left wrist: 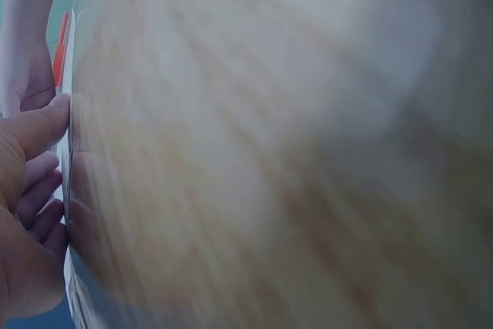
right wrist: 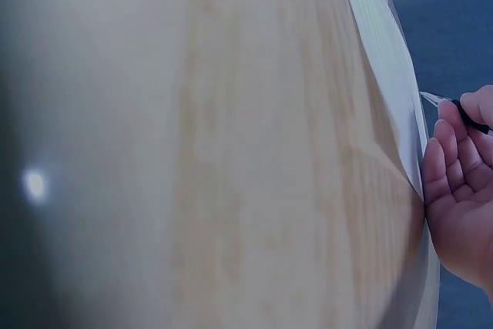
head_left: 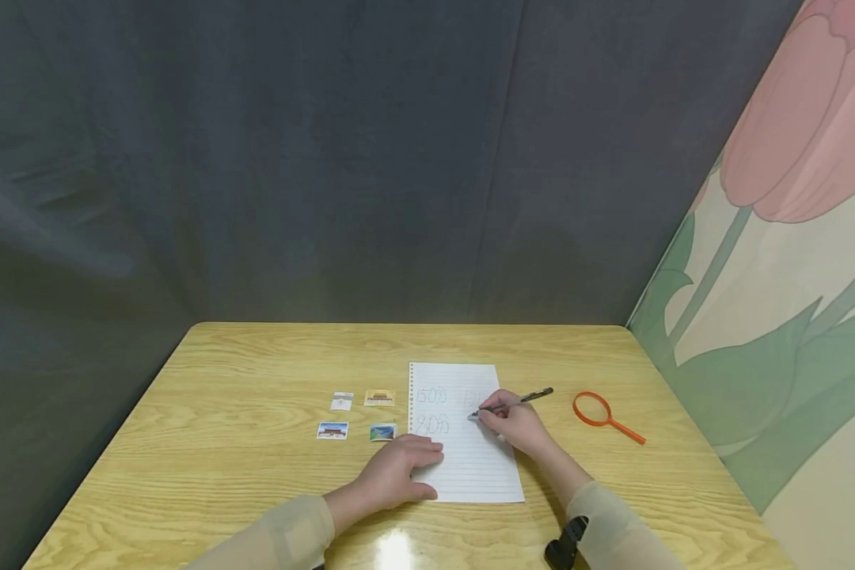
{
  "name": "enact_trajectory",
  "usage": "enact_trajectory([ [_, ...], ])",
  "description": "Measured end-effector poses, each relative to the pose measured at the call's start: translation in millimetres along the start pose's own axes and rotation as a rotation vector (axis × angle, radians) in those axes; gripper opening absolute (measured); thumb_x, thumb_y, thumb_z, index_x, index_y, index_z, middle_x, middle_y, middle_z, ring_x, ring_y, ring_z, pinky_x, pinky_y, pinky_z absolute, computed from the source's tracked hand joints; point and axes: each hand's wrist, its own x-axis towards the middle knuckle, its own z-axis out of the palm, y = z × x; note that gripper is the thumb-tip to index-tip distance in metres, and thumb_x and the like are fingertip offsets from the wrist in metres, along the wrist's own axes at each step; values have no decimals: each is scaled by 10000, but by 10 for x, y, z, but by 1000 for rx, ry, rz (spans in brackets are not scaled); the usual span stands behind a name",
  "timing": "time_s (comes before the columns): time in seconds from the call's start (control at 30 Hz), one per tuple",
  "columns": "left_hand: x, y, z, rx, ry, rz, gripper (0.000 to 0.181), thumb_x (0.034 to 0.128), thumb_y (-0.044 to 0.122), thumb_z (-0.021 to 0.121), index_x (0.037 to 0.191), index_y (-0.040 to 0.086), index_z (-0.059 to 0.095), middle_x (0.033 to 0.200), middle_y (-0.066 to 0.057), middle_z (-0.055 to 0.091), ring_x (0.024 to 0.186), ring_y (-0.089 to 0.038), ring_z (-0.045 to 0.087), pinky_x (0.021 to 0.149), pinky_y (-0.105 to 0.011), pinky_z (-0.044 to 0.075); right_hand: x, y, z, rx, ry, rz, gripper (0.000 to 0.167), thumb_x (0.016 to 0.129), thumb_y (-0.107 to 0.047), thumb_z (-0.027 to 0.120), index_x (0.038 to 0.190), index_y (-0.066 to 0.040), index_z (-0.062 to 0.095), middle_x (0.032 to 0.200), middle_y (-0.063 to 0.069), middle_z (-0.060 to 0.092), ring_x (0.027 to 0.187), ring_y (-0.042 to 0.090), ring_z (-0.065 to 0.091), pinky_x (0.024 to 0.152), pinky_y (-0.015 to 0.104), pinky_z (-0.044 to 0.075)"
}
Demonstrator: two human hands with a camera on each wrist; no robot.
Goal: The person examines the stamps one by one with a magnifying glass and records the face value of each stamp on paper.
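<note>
A lined sheet of paper [head_left: 470,475] with punched holes down its left edge lies on the table. Handwritten figures stand on its upper part, the right-hand ones partly covered by my right hand [head_left: 518,423]. That hand pinches a black pen [head_left: 537,394], its tip at the paper; in the right wrist view the pen [right wrist: 468,117] shows between thumb and fingers. My left hand [head_left: 399,471] rests on the sheet's lower left edge, fingers extended and thumb apart. The left wrist view shows the left hand [left wrist: 27,206] against the paper's edge.
Left of the paper lie several stamps: a pale one [head_left: 342,401], a yellow one [head_left: 380,398], one with a building [head_left: 332,431] and a green-blue one [head_left: 382,432] near my left hand. An orange magnifying glass [head_left: 623,430] lies right on the wooden table [head_left: 242,372].
</note>
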Motion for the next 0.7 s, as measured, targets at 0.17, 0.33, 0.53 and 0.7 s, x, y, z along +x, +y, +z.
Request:
enact_trajectory([
  [0.17,2,4,-6,-8,-1,-5,539,772,267,849,1242,57,690,1340,-38,621,1250,-212,548,1101,-331,391,14,2,14,-18,-6,-16,65,860,-88,731,878,-108,672,738,-4,595,562,105,498,471,197,389],
  [0.33,3,10,-12,-22,-5,-12,522,775,263,849,1230,56,698,1338,-31,622,1252,-208,544,1095,-329,398,21,-10,30,-27,-7,-31,69,857,-75,722,873,-111,665,777,-5,592,580,111,525,474,200,423],
  [0.53,3,12,-19,-24,-10,-16,524,773,275,849,1229,63,699,1342,-28,620,1254,-207,543,1093,-329,401,21,-20,40,-44,-4,-21,70,861,-83,721,875,-117,661,775,-8,596,577,113,530,470,207,433],
  [0.7,4,11,-14,-13,-16,-22,526,770,289,850,1228,76,704,1343,-13,619,1254,-198,541,1086,-323,406,30,-10,49,-43,-6,-18,67,871,-95,726,900,-84,666,744,-17,592,569,108,520,469,209,420],
])
